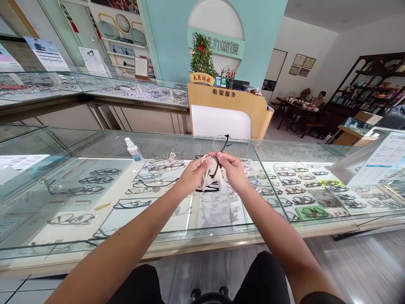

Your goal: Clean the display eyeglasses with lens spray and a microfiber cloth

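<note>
Above the glass counter, my left hand (196,171) is closed on a pale beige cloth (207,175), which hangs down from the fingers. My right hand (232,169) pinches a pair of glasses (226,142) with thin rims and dark temples. One lens and a dark temple stick up beyond the fingers, while another dark part passes down by the cloth. The cloth lies against the glasses between both hands; exactly where it touches them is partly hidden by the fingers. A white spray bottle (134,150) stands upright on the counter to the left.
Under the glass top (171,236) lie rows of eyeglass frames (300,200). A sign stand (373,158) is on the right. Behind the counter stand a wooden cashier desk (262,105) and another display case (142,99). A person (319,100) sits at a far table.
</note>
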{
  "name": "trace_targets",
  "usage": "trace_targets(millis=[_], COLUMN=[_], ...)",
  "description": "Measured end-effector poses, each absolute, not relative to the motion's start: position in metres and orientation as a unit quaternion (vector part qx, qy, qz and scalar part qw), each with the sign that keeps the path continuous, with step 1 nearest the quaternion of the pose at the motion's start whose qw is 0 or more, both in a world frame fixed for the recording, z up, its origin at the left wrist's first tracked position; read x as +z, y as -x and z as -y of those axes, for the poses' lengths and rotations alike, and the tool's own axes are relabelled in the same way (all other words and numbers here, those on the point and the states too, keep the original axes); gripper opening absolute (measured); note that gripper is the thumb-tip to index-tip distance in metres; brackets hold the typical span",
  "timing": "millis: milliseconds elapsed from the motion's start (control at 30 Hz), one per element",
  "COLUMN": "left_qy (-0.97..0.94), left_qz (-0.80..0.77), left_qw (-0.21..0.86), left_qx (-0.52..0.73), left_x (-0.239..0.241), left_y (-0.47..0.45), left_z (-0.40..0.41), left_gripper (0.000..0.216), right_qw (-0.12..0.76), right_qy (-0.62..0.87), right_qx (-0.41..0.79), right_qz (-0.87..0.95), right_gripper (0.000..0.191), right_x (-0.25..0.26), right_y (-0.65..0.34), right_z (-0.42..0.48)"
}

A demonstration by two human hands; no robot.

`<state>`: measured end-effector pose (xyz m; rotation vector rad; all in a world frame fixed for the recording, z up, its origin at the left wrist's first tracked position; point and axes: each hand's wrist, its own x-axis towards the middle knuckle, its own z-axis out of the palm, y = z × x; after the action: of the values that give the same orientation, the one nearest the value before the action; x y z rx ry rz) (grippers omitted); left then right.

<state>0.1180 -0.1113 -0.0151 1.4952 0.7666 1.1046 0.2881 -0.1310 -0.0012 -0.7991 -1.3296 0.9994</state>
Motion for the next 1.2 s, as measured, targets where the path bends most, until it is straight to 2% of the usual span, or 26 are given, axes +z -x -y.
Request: trace_targets(millis=[167,467,600,767,1033,1200], left_qy=[-0.659,-0.632,-0.642,-0.688,-0.605,-0.532], left_qz=[-0.276,-0.318,-0.317,-0.272,-0.367,-0.369], left_qw=[0.556,0.485,0.509,0.534,0.476,0.553], left_qx=[0.424,0.514,0.477,0.41,0.522,0.524], left_x=[-0.015,-0.02,-0.022,-0.021,-0.017,-0.027], left_y=[-0.118,-0.122,-0.118,-0.114,-0.121,-0.119], left_z=[0.112,0.11,0.109,0.108,0.113,0.103], left_gripper=[0.064,0.079,0.08,0.08,0.078,0.075], right_qw=[0.609,0.582,0.597,0.598,0.594,0.618], right_qy=[0.339,0.335,0.33,0.333,0.311,0.333], right_qx=[0.449,0.473,0.5,0.555,0.543,0.498], right_qz=[0.559,0.57,0.534,0.472,0.506,0.508], right_gripper=[0.042,0.046,0.041,0.044,0.042,0.041], right_x=[-0.002,-0.004,-0.005,-0.007,-0.004,-0.003], right_y=[-0.291,-0.286,-0.288,-0.294,-0.28,-0.285], right_z=[0.13,0.128,0.127,0.124,0.128,0.127])
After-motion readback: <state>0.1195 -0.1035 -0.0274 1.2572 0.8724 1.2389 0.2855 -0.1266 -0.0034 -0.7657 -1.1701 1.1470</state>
